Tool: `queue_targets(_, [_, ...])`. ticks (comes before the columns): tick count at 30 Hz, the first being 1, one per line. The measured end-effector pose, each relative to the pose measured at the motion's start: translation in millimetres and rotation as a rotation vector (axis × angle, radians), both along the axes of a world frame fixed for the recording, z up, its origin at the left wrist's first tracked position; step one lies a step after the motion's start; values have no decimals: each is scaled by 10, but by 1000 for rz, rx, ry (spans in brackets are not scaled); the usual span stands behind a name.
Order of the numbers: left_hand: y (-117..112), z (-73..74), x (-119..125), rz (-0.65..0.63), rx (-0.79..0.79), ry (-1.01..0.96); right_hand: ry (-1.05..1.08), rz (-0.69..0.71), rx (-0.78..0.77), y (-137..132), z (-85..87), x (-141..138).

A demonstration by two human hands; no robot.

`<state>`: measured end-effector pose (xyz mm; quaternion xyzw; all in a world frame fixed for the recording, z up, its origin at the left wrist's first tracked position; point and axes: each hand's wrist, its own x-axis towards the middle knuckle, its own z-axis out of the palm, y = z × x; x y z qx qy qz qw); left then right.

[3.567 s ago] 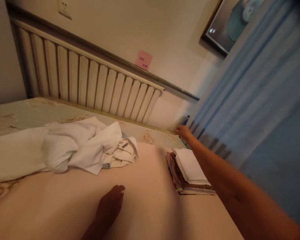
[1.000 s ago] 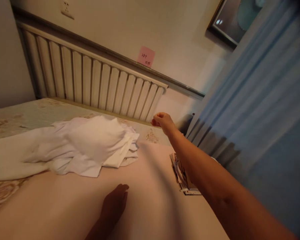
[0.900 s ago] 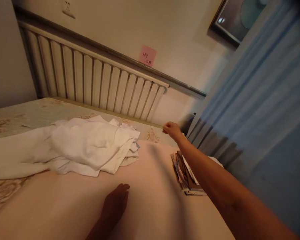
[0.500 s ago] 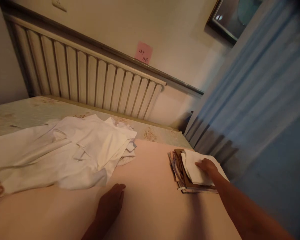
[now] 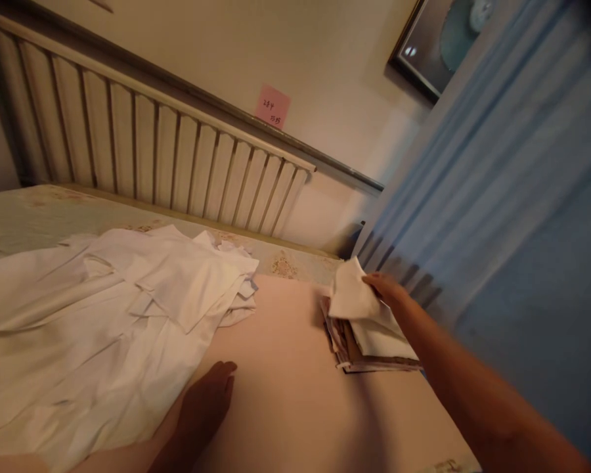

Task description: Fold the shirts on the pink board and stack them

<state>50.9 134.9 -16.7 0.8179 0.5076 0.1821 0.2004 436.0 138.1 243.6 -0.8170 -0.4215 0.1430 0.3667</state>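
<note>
My right hand (image 5: 381, 287) is closed on the edge of a folded white cloth (image 5: 352, 289) and holds it tilted up above the stack. Beneath it, another white folded layer (image 5: 381, 338) lies on top of a stack of folded brown and greyish fabrics (image 5: 343, 345). My left hand (image 5: 209, 391) holds nothing and is low over the pink surface (image 5: 280, 355), its fingers stretched forward and thumb slightly apart. Beside it spreads a rumpled heap of white garments (image 5: 128, 315), reaching from the left edge to the middle.
A green floral cover (image 5: 39, 217) shows at the far side, in front of a radiator (image 5: 167, 157). Blue curtains (image 5: 497, 230) hang along the right, close to the stack. On the wall are a pink note (image 5: 272, 105) and a framed picture (image 5: 423, 56).
My right hand has lifted the top white cloth off the stack's surface, up and leftward. The white heap now spreads further toward me on the left. My left hand has barely moved.
</note>
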Motion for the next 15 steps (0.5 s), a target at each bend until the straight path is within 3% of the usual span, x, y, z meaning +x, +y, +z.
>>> queue_targets(3, [3,-21,-7,1,15,6,118,133,156,432,370,-493])
queue_targets(6, [0,-32,-20,3,15,1,197,279,294,845,678,-1172])
queue_targets(9, [-3,-41,-35,-5,10,-15,419,659,520,1097,804,-1693])
queue_targets(11, [-3,-41,-40,-11,7,-25,504,812,545,1146,757,-1762])
queue_targets(12, [-2,-38,-39,-11,5,-31,475,793,496,1132,698,-1697])
queue_targets(15, [2,-22,-29,-5,-9,-37,232,527,300,925,436,-1203])
